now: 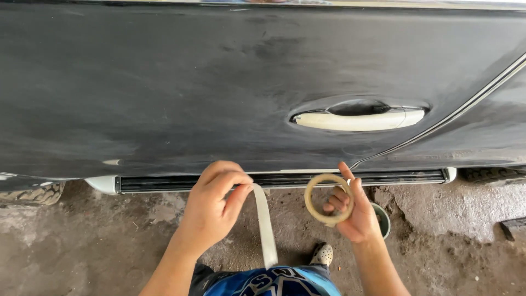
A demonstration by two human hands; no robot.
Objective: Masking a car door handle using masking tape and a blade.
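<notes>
Beige masking tape was in both hands. The left hand [215,204] pinched the top end of a loose strip of pale tape [265,227] between thumb and curled fingers, and the strip hung down from that pinch toward the person's blue printed shirt [276,282]. The right hand [355,211] held the thin, nearly spent roll of beige masking tape [328,198] upright — fingers threaded through its open centre, the thumb up along its right edge, so the ring faced the camera. The two hands were near each other but apart, and I could not tell whether the strip ran on to the roll.

Both hands hovered just below the lower edge of the dull, sanded black car door [219,98], which filled the upper part of the view. On that door, above the right hand, the cream-coloured taped-over door handle [359,120] sat in its recess. Under the door ran a black side step with white end caps [285,181] — the left hand overlapped its edge in the view. Below lay the rough, stained concrete floor [109,241], with a small green-rimmed pot [383,218] half hidden behind the right wrist and a pale perforated shoe [322,255] between the forearms.
</notes>
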